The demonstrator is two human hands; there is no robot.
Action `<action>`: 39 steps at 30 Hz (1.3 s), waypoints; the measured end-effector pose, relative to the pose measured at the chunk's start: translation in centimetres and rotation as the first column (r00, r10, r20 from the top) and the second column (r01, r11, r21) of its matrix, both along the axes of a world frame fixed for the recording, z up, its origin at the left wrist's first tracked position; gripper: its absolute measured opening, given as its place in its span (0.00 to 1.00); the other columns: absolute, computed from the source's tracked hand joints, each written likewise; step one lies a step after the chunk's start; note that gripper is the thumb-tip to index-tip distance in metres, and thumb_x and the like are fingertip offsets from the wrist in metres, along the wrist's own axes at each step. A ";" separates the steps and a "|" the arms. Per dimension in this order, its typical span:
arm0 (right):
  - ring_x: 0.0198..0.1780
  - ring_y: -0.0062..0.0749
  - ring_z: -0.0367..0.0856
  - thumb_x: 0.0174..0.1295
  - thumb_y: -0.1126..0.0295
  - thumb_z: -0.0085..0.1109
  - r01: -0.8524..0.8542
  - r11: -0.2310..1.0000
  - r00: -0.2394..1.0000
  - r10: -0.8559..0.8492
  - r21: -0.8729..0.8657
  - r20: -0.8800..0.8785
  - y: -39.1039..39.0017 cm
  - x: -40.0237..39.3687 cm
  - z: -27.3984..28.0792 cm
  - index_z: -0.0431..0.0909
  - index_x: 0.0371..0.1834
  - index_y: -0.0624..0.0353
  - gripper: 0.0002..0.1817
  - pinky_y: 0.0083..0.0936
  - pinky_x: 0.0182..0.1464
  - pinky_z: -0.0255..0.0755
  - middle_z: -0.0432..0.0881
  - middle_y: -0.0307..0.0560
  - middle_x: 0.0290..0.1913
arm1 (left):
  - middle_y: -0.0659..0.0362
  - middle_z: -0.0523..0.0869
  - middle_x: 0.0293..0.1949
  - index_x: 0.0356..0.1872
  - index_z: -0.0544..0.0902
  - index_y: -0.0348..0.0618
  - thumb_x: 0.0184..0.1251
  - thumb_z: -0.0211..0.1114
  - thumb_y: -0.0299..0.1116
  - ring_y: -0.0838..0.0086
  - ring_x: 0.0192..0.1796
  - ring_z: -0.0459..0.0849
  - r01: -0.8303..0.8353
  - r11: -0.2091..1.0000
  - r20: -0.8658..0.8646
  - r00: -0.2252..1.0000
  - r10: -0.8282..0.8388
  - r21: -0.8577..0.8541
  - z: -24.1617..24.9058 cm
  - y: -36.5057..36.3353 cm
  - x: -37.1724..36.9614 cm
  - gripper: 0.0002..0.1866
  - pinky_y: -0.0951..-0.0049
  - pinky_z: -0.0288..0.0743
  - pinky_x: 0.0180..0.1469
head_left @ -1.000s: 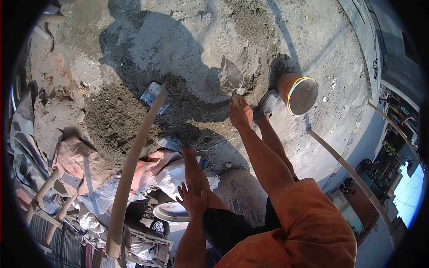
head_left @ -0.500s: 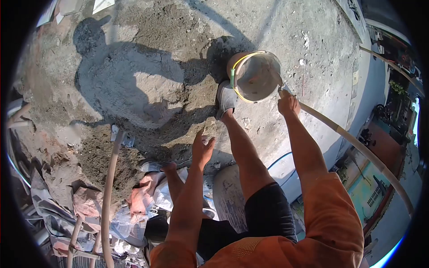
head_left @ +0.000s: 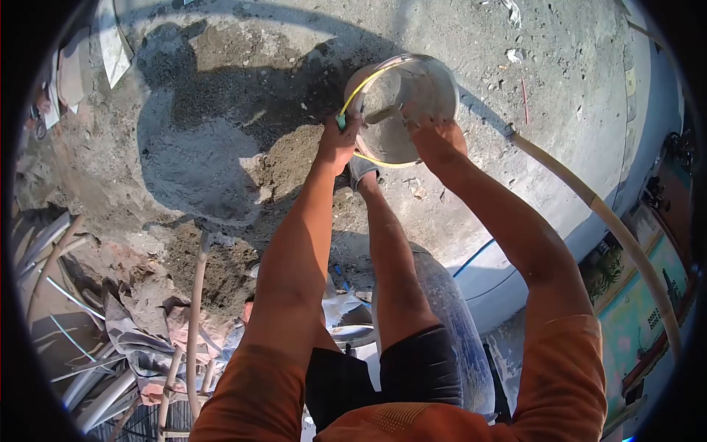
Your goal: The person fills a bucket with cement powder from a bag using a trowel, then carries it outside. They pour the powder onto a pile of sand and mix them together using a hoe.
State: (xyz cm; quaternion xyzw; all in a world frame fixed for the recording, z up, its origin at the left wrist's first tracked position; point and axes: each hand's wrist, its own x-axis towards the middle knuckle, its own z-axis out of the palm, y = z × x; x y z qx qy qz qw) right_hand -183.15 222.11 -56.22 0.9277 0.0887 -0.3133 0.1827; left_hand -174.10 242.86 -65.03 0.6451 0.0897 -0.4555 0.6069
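A round bucket (head_left: pixel 444 81) with a yellow handle stands on the ground, tipped slightly, with grey material inside. My left hand (head_left: pixel 341 140) is closed around the green grip of the handle at the bucket's left side. Over the right part of the opening is my right hand (head_left: pixel 440 140), its fingers reaching inside; whether they hold anything is hard to see. A short wooden handle (head_left: pixel 381 115) lies inside the bucket, between my hands. My foot is beside the bucket's lower left edge.
A pale powder pile (head_left: pixel 199 166) ringed by darker sand (head_left: pixel 283 158) lies to the left. Curved poles (head_left: pixel 567 177) rise on both sides. Crumpled sacks (head_left: pixel 140 331) and pipes lie lower left. A plastic-wrapped drum (head_left: pixel 449 317) stands beside my leg.
My left hand has moved up and right from above the sand to the bucket's handle. My right hand has gone from the bucket's right rim into its opening, and the view has shifted.
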 end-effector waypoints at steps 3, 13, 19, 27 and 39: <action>0.53 0.44 0.88 0.69 0.69 0.58 0.450 0.854 0.887 -0.462 0.261 -0.017 0.4 1.3 5.7 0.75 0.64 0.60 0.20 0.42 0.52 0.84 0.83 0.51 0.53 | 0.64 0.81 0.39 0.57 0.82 0.37 0.81 0.65 0.54 0.79 0.41 0.73 -0.039 0.999 -0.048 0.998 0.038 -0.033 1.6 -1.4 -0.2 0.26 0.71 0.72 0.45; 0.52 0.41 0.87 0.67 0.68 0.59 0.223 0.958 0.970 -0.237 0.179 0.060 0.9 0.9 11.2 0.77 0.56 0.54 0.15 0.42 0.45 0.85 0.81 0.45 0.50 | 0.67 0.77 0.35 0.63 0.81 0.40 0.84 0.59 0.55 0.84 0.34 0.73 -0.182 0.980 0.190 0.962 0.194 -0.076 12.7 5.7 5.4 0.27 0.76 0.76 0.38; 0.51 0.53 0.87 0.77 0.60 0.50 0.440 0.837 0.858 -0.498 0.325 0.122 7.7 8.3 21.9 0.75 0.63 0.54 0.18 0.48 0.52 0.83 0.77 0.58 0.61 | 0.67 0.80 0.31 0.43 0.78 0.42 0.80 0.69 0.45 0.85 0.33 0.74 -0.256 0.966 0.255 0.933 0.255 -0.030 22.3 12.3 6.9 0.16 0.77 0.70 0.36; 0.51 0.66 0.88 0.70 0.62 0.61 0.424 0.736 0.902 -0.397 0.528 -0.171 21.4 12.8 29.0 0.64 0.74 0.63 0.33 0.55 0.52 0.81 0.84 0.72 0.54 | 0.66 0.85 0.42 0.70 0.77 0.38 0.81 0.68 0.41 0.82 0.46 0.77 -0.416 0.907 0.434 0.806 0.403 -0.069 29.3 23.3 8.2 0.25 0.74 0.74 0.51; 0.40 0.40 0.91 0.68 0.67 0.61 -0.471 0.829 0.874 0.390 0.302 0.291 31.7 14.8 22.6 0.73 0.71 0.57 0.28 0.38 0.38 0.87 0.85 0.50 0.48 | 0.46 0.79 0.73 0.71 0.77 0.34 0.78 0.69 0.35 0.69 0.65 0.81 -0.562 0.826 0.719 0.588 0.370 0.034 28.8 36.9 0.2 0.26 0.71 0.75 0.65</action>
